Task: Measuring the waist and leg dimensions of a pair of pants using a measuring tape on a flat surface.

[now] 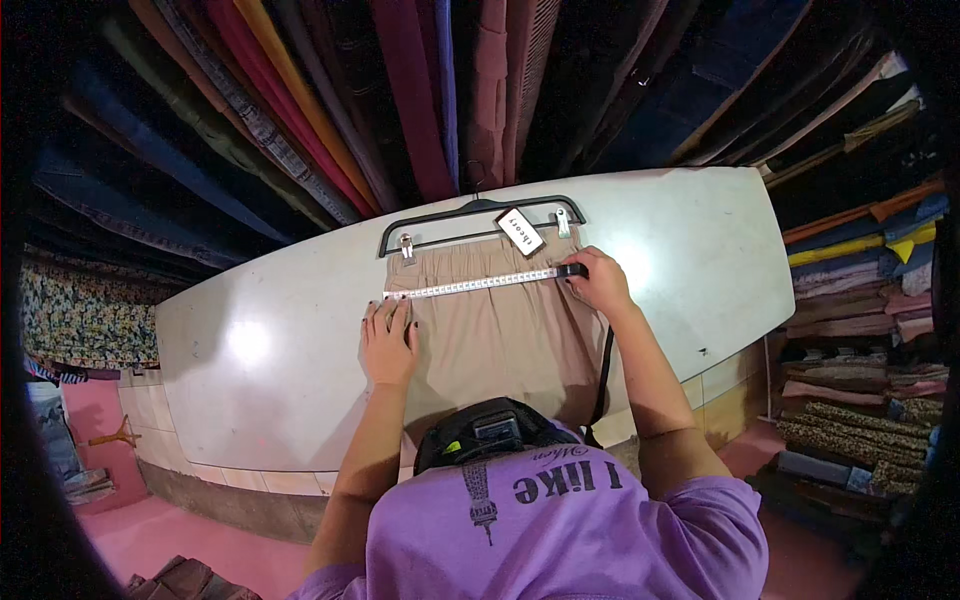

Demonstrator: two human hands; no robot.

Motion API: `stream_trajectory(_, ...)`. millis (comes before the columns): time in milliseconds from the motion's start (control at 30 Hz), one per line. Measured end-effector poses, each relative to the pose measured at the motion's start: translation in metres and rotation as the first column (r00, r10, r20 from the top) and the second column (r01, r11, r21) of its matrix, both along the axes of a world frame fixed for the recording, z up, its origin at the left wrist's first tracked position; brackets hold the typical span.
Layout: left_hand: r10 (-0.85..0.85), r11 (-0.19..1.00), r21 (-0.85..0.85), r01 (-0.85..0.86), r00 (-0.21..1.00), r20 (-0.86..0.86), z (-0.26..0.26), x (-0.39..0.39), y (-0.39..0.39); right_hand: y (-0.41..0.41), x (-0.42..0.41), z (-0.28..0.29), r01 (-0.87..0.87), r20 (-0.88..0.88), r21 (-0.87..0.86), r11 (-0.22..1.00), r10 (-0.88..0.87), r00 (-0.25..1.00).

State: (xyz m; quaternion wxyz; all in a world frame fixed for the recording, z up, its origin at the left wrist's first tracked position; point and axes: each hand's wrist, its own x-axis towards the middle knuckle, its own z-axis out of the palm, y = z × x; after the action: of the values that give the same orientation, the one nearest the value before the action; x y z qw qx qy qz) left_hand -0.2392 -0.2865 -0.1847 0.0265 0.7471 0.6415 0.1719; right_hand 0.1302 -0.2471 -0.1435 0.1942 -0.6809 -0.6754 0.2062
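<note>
A beige garment with a gathered elastic waist (480, 330) lies on the white table, clipped to a black hanger (457, 215) by metal clips. A white paper tag (520, 232) with writing rests at its waistband. Just below the waistband, a white measuring tape (480, 283) stretches across the fabric. My right hand (602, 279) grips the tape's black case (573, 270) at the garment's right edge. My left hand (390, 341) lies flat with fingers spread, its fingertips at the tape's end by the left edge.
The white tabletop (285, 375) surrounds the garment. Along its far side hangs a row of trousers and other clothes (405, 90). Folded clothes (847, 375) are stacked at the right. A wooden hanger (116, 435) is at the left, and dark folded cloth (187, 581) lies at the lower left.
</note>
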Motion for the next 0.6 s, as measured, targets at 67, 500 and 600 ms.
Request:
stream_trajectory(67, 0.010, 1.000, -0.010, -0.010, 1.000, 0.026, -0.006, -0.002, 0.000, 0.001, 0.000, 0.000, 0.028, 0.000, -0.016, 0.999, -0.028, 1.000)
stream_trajectory(500, 0.006, 1.000, 0.030, -0.006, 1.000, -0.002, -0.007, 0.000, 0.003, 0.006, 0.017, -0.002, -0.028, -0.026, -0.027, 0.999, 0.027, 0.999)
stream_trajectory(600, 0.001, 0.999, 0.041, -0.001, 1.000, 0.003, -0.006, 0.000, 0.003, 0.005, 0.021, -0.004, -0.013, -0.013, -0.048, 0.999, 0.012, 1.000)
